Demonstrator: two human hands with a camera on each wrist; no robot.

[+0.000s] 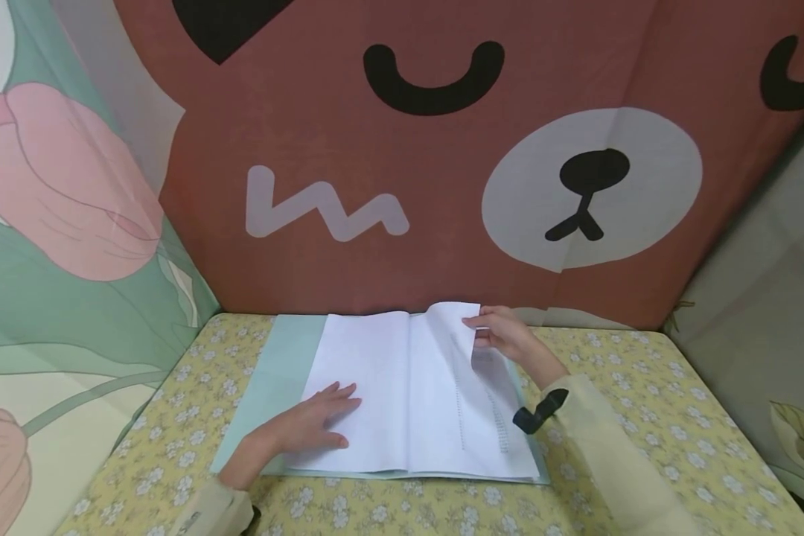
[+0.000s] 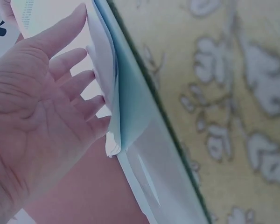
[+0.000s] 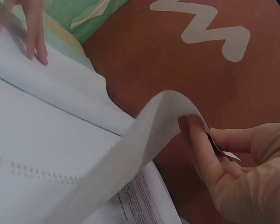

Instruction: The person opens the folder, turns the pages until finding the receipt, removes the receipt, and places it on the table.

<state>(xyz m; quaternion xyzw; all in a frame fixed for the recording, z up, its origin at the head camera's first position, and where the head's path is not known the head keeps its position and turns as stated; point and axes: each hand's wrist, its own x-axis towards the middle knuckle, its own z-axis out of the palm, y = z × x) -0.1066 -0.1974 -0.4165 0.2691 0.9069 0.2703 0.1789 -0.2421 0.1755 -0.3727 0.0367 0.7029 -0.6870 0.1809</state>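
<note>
A booklet of white pages lies spread in a pale green cover (image 1: 295, 350) on the table. My right hand (image 1: 505, 335) pinches the upper right corner of a page (image 1: 452, 327), which curves up off the sheets below. In the right wrist view the lifted page (image 3: 154, 130) bends toward the thumb and fingers of my right hand (image 3: 242, 168), and printed text shows beneath it. Fingers spread, my left hand (image 1: 315, 420) rests on the left page (image 1: 368, 372). The left wrist view shows the palm of my left hand (image 2: 42, 102) beside the page edges.
A yellow flowered cloth (image 1: 623, 387) covers the table around the booklet. Right behind the table's far edge hangs a brown bear-print curtain (image 1: 442, 246). Printed fabric walls (image 1: 74, 223) close in on the left and right.
</note>
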